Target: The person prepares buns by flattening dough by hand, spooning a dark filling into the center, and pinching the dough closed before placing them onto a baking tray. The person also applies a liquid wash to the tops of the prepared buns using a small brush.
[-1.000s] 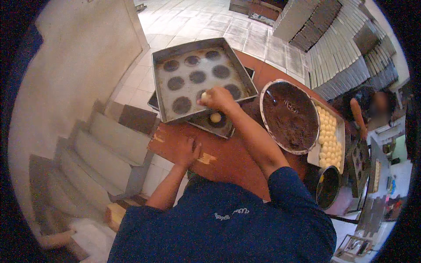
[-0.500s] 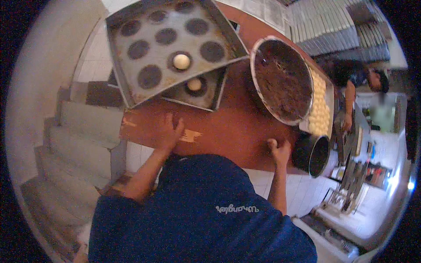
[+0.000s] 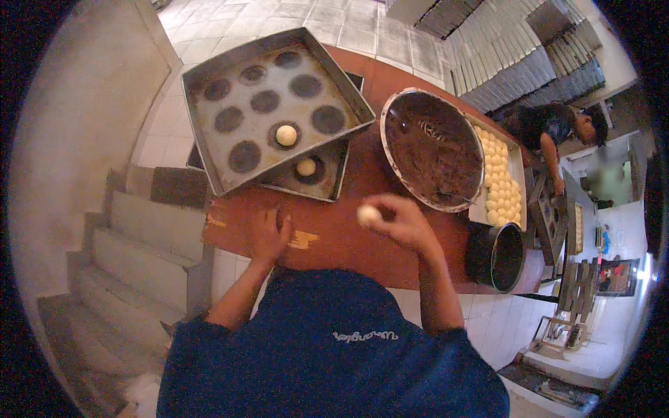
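Pinched between the thumb and fingers of my right hand (image 3: 404, 221) is a small pale dough ball (image 3: 367, 216), held above the red-brown table (image 3: 348, 244) left of the bowl. My left hand (image 3: 269, 235) lies on the table near its front edge, fingers stretched out, holding nothing. Just beyond it a square metal baking pan (image 3: 296, 111) with round dark wells sits askew on a second pan (image 3: 325, 189). One dough ball (image 3: 286, 135) rests in a well of the upper pan, and another dough ball (image 3: 306, 166) in the lower one.
A large bowl of dark brown crumbly stuff (image 3: 440, 164) stands right of the pans. Behind it a tray holds rows of dough balls (image 3: 498, 174). A black round container (image 3: 481, 254) sits at the right edge. Further right a person (image 3: 550, 129) bends over metal trays. Steps (image 3: 139, 261) descend on the left.
My right hand has risen from beside the black container and moved left, with the dough ball now plainly visible in its fingers. My left hand stays on the table. The whole view has shifted slightly.
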Action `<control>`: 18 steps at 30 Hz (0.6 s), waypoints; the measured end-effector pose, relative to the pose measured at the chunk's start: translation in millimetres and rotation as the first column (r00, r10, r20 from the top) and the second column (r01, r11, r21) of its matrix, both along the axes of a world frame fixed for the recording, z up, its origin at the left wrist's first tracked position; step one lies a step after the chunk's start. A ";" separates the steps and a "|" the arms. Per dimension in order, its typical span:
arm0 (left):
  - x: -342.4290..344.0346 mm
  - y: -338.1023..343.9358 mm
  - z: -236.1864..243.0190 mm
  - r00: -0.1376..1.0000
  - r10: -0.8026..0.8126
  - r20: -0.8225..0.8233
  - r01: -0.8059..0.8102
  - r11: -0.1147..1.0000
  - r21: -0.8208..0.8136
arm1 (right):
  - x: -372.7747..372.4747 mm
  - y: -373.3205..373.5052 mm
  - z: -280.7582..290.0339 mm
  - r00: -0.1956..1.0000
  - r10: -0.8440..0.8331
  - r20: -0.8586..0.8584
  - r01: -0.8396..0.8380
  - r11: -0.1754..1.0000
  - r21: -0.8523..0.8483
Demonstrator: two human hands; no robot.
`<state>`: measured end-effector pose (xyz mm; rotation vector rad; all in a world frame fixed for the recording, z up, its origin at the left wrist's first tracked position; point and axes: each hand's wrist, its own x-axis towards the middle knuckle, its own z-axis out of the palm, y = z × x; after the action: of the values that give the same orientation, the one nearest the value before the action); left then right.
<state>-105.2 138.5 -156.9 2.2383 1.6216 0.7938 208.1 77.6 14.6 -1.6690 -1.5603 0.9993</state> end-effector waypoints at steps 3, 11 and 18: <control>4.8 -1.9 -15.7 0.998 0.024 0.055 -0.026 0.999 0.040 | -33.7 104.6 53.1 0.968 0.013 0.249 -0.088 0.953 0.291; 1.3 0.4 -5.0 0.993 0.009 0.120 -0.007 1.000 -0.017 | -36.9 259.1 -23.9 0.694 0.072 0.716 -0.125 0.992 0.022; 0.1 -0.6 4.2 0.980 -0.005 0.197 0.034 0.990 -0.139 | -54.0 88.0 12.4 0.921 -0.086 0.380 -0.100 0.891 0.443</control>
<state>-105.1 137.9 -152.7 2.0066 1.5117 0.8370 154.2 165.6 27.0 -1.5747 -1.8789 0.2562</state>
